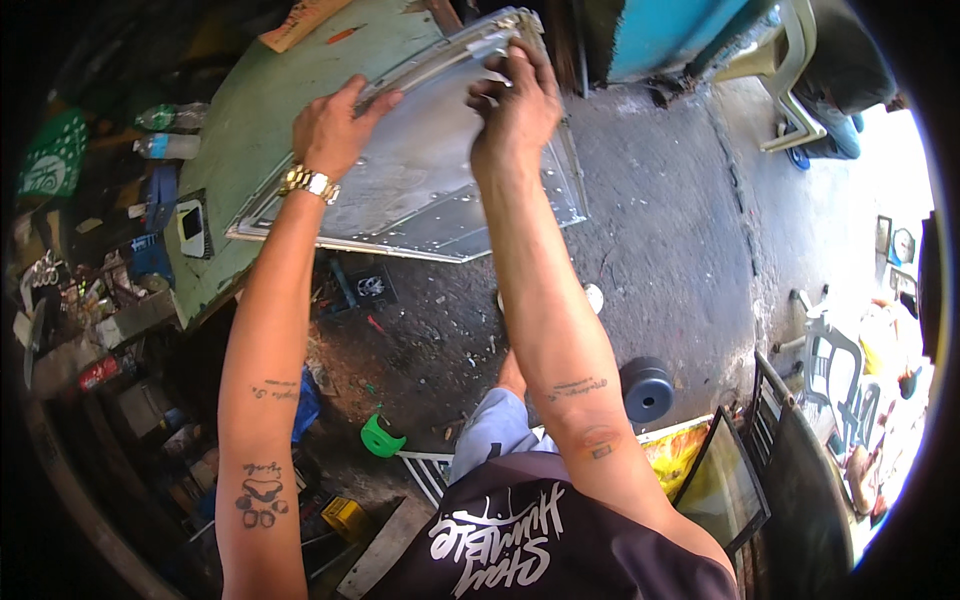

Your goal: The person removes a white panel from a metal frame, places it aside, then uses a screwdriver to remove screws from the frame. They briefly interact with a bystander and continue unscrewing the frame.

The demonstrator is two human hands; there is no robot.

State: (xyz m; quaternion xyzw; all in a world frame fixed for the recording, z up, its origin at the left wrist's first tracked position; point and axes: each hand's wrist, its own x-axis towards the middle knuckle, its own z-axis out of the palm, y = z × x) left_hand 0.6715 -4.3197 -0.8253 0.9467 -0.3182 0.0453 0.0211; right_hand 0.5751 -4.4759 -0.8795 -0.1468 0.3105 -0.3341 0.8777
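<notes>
A grey, many-sided metal-framed panel (420,165) lies tilted over the right side of a green table (275,85), its near edge hanging past the tabletop. My left hand (333,125), with a gold watch (310,183) at the wrist, grips the panel's left edge, thumb stretched along the frame. At the far right end of the panel is my right hand (518,110), its fingers darkened with grime and bent together by the frame's far rail (485,45). What lies between those fingertips, if anything, is too small to tell. Small rivet-like dots run along the panel's borders.
Bottles (170,146) and a phone (192,228) are at the table's left. Below on the dark floor are a green plastic piece (383,437) and a black round weight-like object (647,390). A plastic chair (795,75) and a seated person (850,60) are far right.
</notes>
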